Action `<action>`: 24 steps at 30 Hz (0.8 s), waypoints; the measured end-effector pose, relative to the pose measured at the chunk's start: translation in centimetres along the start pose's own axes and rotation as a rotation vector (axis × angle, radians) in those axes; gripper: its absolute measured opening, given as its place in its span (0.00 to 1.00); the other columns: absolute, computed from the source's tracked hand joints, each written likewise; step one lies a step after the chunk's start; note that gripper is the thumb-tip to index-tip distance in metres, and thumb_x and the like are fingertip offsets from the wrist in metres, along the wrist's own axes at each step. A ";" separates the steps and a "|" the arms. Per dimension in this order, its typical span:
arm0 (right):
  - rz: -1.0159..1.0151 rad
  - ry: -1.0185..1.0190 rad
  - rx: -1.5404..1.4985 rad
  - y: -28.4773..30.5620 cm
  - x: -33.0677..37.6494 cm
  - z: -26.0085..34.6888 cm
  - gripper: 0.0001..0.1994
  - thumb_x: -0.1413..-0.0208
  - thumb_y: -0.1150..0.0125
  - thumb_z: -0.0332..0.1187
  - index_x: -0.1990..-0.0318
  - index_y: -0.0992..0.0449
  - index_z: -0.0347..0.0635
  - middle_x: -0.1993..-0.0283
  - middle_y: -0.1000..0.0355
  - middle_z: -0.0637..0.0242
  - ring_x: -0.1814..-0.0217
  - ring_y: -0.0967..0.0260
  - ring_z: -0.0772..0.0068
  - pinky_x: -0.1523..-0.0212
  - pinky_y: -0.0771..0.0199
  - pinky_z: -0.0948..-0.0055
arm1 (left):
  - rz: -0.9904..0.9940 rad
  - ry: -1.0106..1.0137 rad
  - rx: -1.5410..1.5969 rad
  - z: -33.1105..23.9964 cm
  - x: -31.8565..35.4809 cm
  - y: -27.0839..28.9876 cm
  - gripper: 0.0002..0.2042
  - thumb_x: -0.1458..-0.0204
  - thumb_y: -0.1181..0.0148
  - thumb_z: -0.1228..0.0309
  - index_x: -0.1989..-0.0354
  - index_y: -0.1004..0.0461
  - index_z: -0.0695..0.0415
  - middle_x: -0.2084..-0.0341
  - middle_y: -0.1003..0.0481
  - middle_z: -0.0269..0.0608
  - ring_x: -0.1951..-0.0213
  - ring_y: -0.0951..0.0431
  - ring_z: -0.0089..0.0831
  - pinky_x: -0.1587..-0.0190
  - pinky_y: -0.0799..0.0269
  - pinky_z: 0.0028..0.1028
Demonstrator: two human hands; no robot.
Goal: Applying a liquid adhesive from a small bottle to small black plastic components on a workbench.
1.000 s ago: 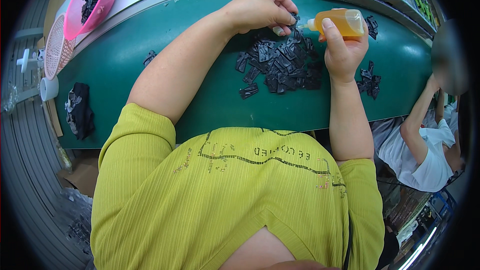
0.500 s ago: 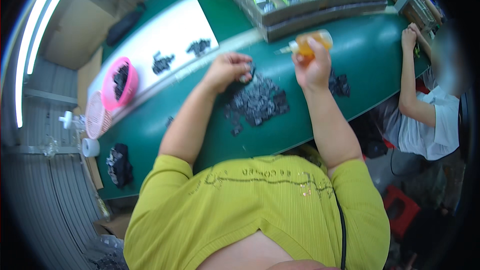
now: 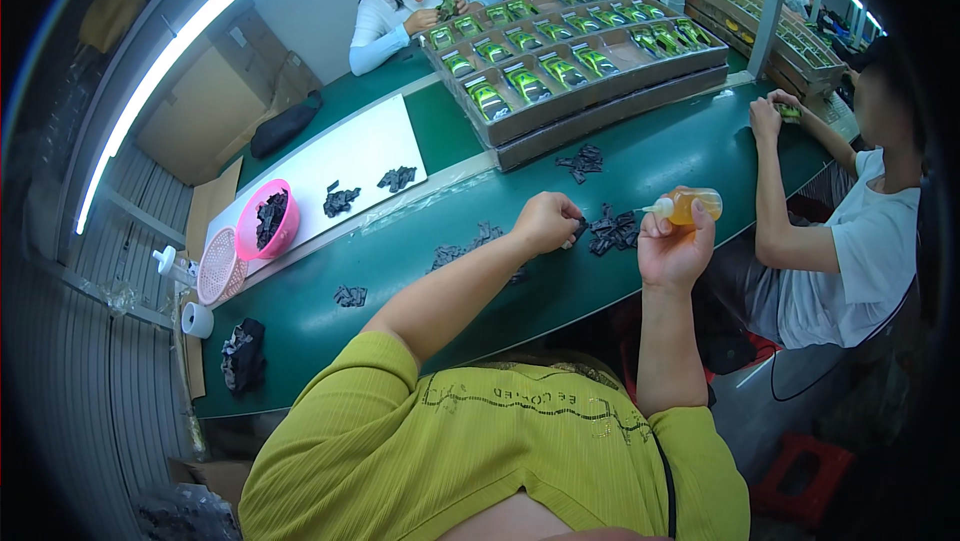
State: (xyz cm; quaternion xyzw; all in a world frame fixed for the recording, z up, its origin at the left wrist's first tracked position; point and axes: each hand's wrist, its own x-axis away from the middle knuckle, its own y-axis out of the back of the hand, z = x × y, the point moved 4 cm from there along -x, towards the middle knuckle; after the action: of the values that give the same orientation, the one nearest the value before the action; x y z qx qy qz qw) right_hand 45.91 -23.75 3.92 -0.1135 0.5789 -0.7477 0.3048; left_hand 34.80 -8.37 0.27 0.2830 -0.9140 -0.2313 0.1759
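Note:
My right hand [image 3: 670,259] is closed around a squeeze bottle [image 3: 700,205] of amber liquid, tipped sideways with its thin nozzle to the left. With bent fingers, my left hand [image 3: 548,224] pinches a small black piece [image 3: 580,229] at the left edge of a pile of flat black pieces [image 3: 614,234]. The nozzle tip is just right of that pile, apart from my left fingers. Another pile of black pieces [image 3: 462,253] lies partly hidden behind my left forearm. Farther back is a smaller pile [image 3: 580,163].
On the green table [image 3: 300,341] are a white board [image 3: 375,141] with two black piles, a pink basin [image 3: 290,231] of black pieces, a pink basket [image 3: 218,266] and a paper roll [image 3: 197,320]. Trays of green packages [image 3: 560,91] stand behind. Co-workers sit opposite and at right.
The view has tilted up, bringing a co-worker opposite into sight. My left hand has moved right, from the big pile to the pile near the bottle. My right hand still grips the bottle.

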 end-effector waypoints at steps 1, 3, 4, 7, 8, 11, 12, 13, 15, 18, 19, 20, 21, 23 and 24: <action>-0.011 0.006 -0.005 0.5 0.3 0.6 0.10 0.49 0.45 0.35 0.63 0.31 0.39 0.72 0.33 0.66 0.80 0.42 0.78 0.79 0.43 0.79 | 0.033 -0.007 0.062 -0.4 0.3 -0.7 0.11 0.54 0.43 0.77 0.61 0.26 0.68 0.71 0.23 0.46 0.73 0.21 0.29 0.69 0.25 0.26; -0.022 0.006 -0.015 1.6 0.6 1.7 0.11 0.49 0.45 0.35 0.63 0.31 0.38 0.72 0.33 0.65 0.80 0.42 0.77 0.79 0.43 0.78 | 0.059 -0.010 0.044 -1.2 0.8 -1.5 0.13 0.54 0.42 0.74 0.59 0.25 0.65 0.69 0.24 0.46 0.71 0.21 0.31 0.67 0.27 0.28; -0.025 -0.005 -0.014 2.2 0.6 1.9 0.11 0.49 0.45 0.35 0.63 0.31 0.38 0.72 0.33 0.65 0.80 0.42 0.77 0.79 0.43 0.78 | 0.055 0.000 0.048 -1.0 0.9 -1.7 0.13 0.54 0.42 0.74 0.59 0.25 0.65 0.69 0.24 0.46 0.71 0.21 0.31 0.67 0.27 0.28; -0.071 -0.018 -0.018 3.1 0.9 2.4 0.10 0.49 0.45 0.34 0.63 0.31 0.39 0.71 0.32 0.65 0.80 0.41 0.77 0.80 0.43 0.78 | -0.003 -0.101 -0.111 -0.8 1.9 -1.5 0.13 0.55 0.40 0.71 0.60 0.24 0.61 0.64 0.26 0.48 0.66 0.23 0.34 0.64 0.27 0.29; -0.074 -0.016 -0.018 3.3 1.2 2.6 0.10 0.49 0.45 0.34 0.63 0.31 0.39 0.71 0.32 0.65 0.80 0.41 0.77 0.80 0.43 0.78 | -0.132 -0.232 -0.197 -1.5 3.0 -0.7 0.13 0.56 0.39 0.69 0.61 0.24 0.60 0.61 0.27 0.48 0.64 0.23 0.36 0.62 0.27 0.30; -0.076 -0.033 -0.019 3.5 2.3 3.0 0.09 0.49 0.45 0.34 0.63 0.31 0.40 0.71 0.32 0.65 0.80 0.41 0.77 0.80 0.43 0.78 | -0.284 -0.424 -0.555 -2.6 7.6 2.6 0.24 0.57 0.37 0.57 0.51 0.29 0.54 0.48 0.35 0.50 0.43 0.38 0.47 0.43 0.40 0.40; -0.059 -0.048 -0.009 3.6 2.7 3.0 0.09 0.50 0.45 0.34 0.63 0.31 0.40 0.71 0.32 0.66 0.80 0.41 0.77 0.80 0.43 0.78 | -0.284 -0.429 -0.558 -1.9 8.8 3.4 0.24 0.57 0.37 0.57 0.51 0.29 0.54 0.48 0.35 0.50 0.43 0.38 0.47 0.43 0.40 0.40; -0.043 -0.062 0.002 3.5 3.0 2.8 0.09 0.50 0.45 0.34 0.63 0.31 0.41 0.71 0.32 0.66 0.80 0.42 0.76 0.80 0.43 0.78 | -0.278 -0.377 -0.744 -0.7 10.2 3.8 0.29 0.58 0.38 0.52 0.48 0.32 0.53 0.44 0.39 0.52 0.40 0.43 0.49 0.41 0.45 0.45; -0.052 -0.086 -0.013 4.2 3.1 2.0 0.09 0.50 0.45 0.34 0.63 0.31 0.41 0.71 0.33 0.66 0.80 0.42 0.76 0.80 0.43 0.78 | -0.179 -0.237 -0.931 1.7 10.9 4.4 0.37 0.59 0.41 0.43 0.42 0.37 0.50 0.38 0.47 0.54 0.36 0.51 0.53 0.38 0.55 0.54; -0.076 -0.156 0.001 4.3 2.7 0.3 0.10 0.50 0.45 0.35 0.63 0.31 0.41 0.71 0.33 0.67 0.79 0.41 0.74 0.80 0.43 0.78 | -0.072 -0.128 -0.868 4.7 10.8 4.6 0.38 0.59 0.41 0.42 0.40 0.40 0.48 0.37 0.49 0.55 0.35 0.53 0.54 0.38 0.59 0.58; -0.091 -0.169 0.004 4.0 2.6 -0.2 0.10 0.50 0.45 0.35 0.63 0.31 0.41 0.71 0.33 0.67 0.79 0.41 0.74 0.80 0.43 0.77 | -0.108 -0.152 -0.815 5.1 10.7 5.0 0.38 0.59 0.40 0.43 0.40 0.40 0.48 0.37 0.49 0.55 0.35 0.53 0.54 0.38 0.59 0.58; -0.116 -0.189 0.013 4.0 2.9 -0.5 0.10 0.50 0.45 0.35 0.62 0.31 0.41 0.71 0.33 0.67 0.79 0.41 0.74 0.80 0.42 0.77 | -0.138 -0.165 -0.755 5.7 11.0 5.1 0.38 0.59 0.39 0.45 0.40 0.40 0.47 0.37 0.49 0.55 0.35 0.53 0.54 0.38 0.59 0.58; -0.111 -0.194 0.001 4.5 2.9 -0.7 0.11 0.49 0.45 0.35 0.60 0.32 0.42 0.67 0.32 0.65 0.78 0.41 0.77 0.81 0.41 0.78 | -0.198 -0.195 -0.733 5.3 11.7 5.6 0.37 0.59 0.37 0.47 0.40 0.40 0.48 0.37 0.50 0.55 0.35 0.52 0.54 0.38 0.59 0.58; -0.120 -0.169 0.046 4.6 3.1 -0.1 0.12 0.49 0.45 0.35 0.59 0.31 0.41 0.66 0.31 0.63 0.78 0.41 0.77 0.80 0.41 0.78 | -0.317 -0.257 -0.803 5.3 13.1 6.8 0.41 0.62 0.36 0.45 0.39 0.42 0.49 0.36 0.51 0.55 0.35 0.54 0.54 0.38 0.60 0.58; -0.093 -0.189 0.064 4.1 3.5 0.2 0.09 0.49 0.45 0.34 0.62 0.32 0.42 0.69 0.32 0.65 0.78 0.42 0.77 0.79 0.42 0.78 | -0.319 -0.231 -0.845 5.8 13.8 7.4 0.46 0.64 0.36 0.42 0.37 0.47 0.49 0.36 0.53 0.56 0.34 0.56 0.53 0.37 0.61 0.56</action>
State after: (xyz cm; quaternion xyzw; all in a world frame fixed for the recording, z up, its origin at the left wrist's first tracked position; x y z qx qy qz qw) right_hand 44.59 -26.50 -0.47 -0.2005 0.5177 -0.7650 0.3264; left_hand 18.18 -9.35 1.97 0.2961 -0.6984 -0.6375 0.1348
